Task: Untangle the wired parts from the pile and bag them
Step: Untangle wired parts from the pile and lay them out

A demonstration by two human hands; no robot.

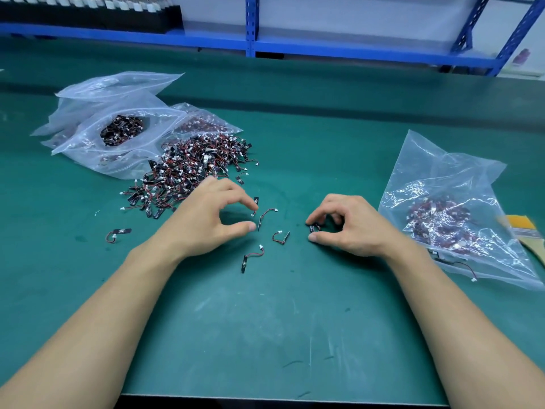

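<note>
- Pile [191,169]: black tabs with thin red-and-black wires and white plugs, heaped left of centre on the mat [265,320]; its far left side touches the left bags [118,134].
- Held part [314,228]: small and black, pinched between thumb and forefinger of the right hand [351,225], low over the mat.
- Left hand [212,219]: fingers arched, thumb and forefinger apart, nothing clasped. The forefinger tip is at a part, but contact cannot be told.
- Loose parts [280,236]: three lie apart between the two hands; a fourth lies alone, well to the left.
- Right bag [442,219]: clear, crinkled, glossy plastic, partly filled with parts, near the right wrist.
- Left bags: clear plastic, one mouth gaping over parts.
- Mat: green and scuffed, with an open stretch between the forearms reaching the dark near edge.
- Brush [522,224]: yellow and pale wood, at the right border beside the right bag.
- Shelf frame [250,25]: blue perforated metal, beyond the far edge.
</note>
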